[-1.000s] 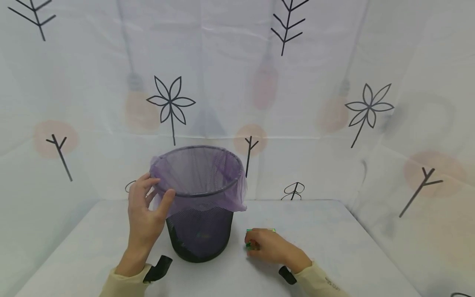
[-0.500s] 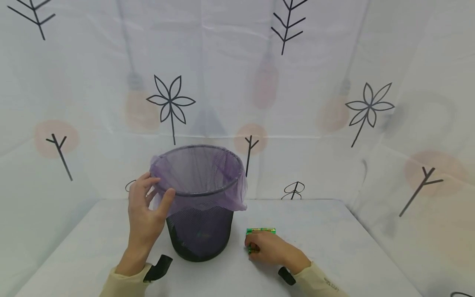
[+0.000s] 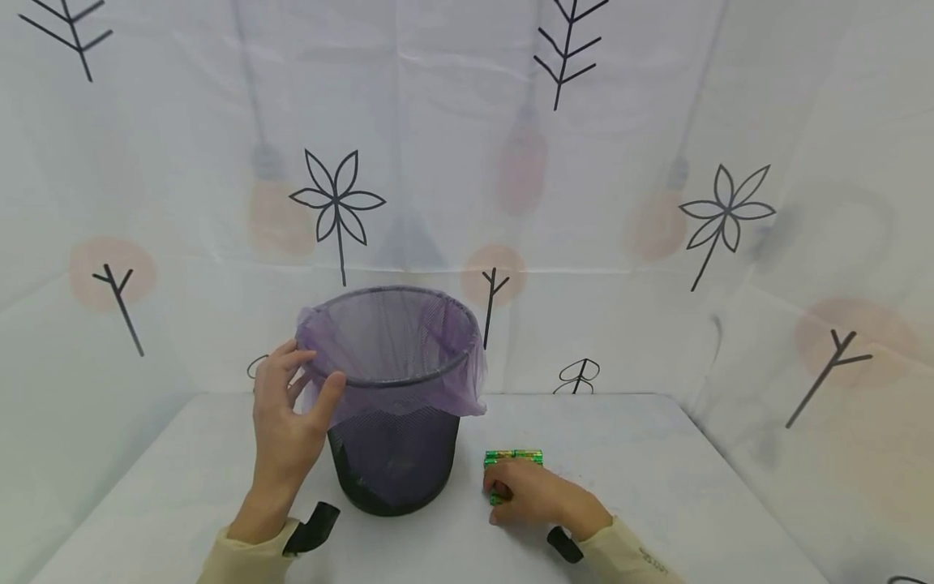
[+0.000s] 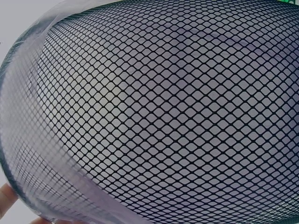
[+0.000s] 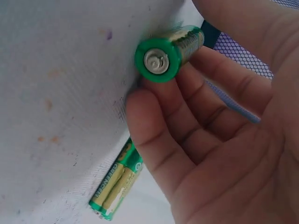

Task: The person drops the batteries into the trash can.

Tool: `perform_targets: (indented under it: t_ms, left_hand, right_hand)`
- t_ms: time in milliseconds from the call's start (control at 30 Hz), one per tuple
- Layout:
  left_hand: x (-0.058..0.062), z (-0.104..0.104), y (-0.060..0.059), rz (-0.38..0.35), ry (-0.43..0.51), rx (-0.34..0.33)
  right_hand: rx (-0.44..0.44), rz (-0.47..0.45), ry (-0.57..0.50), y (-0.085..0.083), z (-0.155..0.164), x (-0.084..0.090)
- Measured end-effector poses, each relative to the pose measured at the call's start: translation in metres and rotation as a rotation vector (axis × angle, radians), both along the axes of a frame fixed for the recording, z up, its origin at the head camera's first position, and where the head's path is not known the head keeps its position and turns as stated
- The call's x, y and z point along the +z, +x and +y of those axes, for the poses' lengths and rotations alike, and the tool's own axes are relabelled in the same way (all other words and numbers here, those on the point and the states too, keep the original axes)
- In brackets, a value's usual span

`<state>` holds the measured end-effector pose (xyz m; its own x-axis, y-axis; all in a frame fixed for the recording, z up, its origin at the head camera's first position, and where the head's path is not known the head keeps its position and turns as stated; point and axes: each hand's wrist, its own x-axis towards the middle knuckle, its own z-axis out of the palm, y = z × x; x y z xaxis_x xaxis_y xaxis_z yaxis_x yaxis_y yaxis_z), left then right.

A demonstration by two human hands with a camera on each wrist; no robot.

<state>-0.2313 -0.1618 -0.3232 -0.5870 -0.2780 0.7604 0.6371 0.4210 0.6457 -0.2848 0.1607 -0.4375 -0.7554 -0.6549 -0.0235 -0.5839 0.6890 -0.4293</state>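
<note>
A round black mesh wastebasket (image 3: pixel 394 470) stands left of centre, lined with a thin purple bag (image 3: pixel 467 381) folded over its rim. My left hand (image 3: pixel 284 430) holds the rim at the near left, fingers bent along the side and thumb at the front. Mesh (image 4: pixel 177 112) fills the left wrist view, two fingertips at its lower left. My right hand (image 3: pixel 536 491) is low on the table, fingers curled about a green and gold battery (image 5: pixel 170 51). Beyond the fingers lie more batteries (image 3: pixel 514 454) in a row, two side by side (image 5: pixel 117 179) in the right wrist view. The hand covers part of them.
The white table (image 3: pixel 598 438) runs back to a pale cloth backdrop (image 3: pixel 452 122) with printed leaves and flowers. Cloth also hangs at both sides. The wastebasket stands just left of my right hand.
My right hand has shifted slightly toward me with the battery, so more of the row of batteries shows behind it. The left hand and the wastebasket have stayed in place.
</note>
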Motion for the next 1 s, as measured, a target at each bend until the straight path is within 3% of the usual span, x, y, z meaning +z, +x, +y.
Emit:
perform_targets:
  t_ms: [367,667,1000]
  left_hand:
    - [-0.003,-0.003,-0.003,-0.009,-0.010,-0.001]
    - [-0.001,-0.002,0.000,-0.019,-0.008,0.003]
    - [0.023,0.014,0.023,-0.005,0.009,-0.008]
  right_hand:
    - [-0.045,-0.137,-0.036,0.008,-0.001,0.006]
    - [-0.047,-0.166,-0.023,0.011,-0.002,0.008]
    - [0.044,-0.130,-0.096,0.011,0.007,0.021]
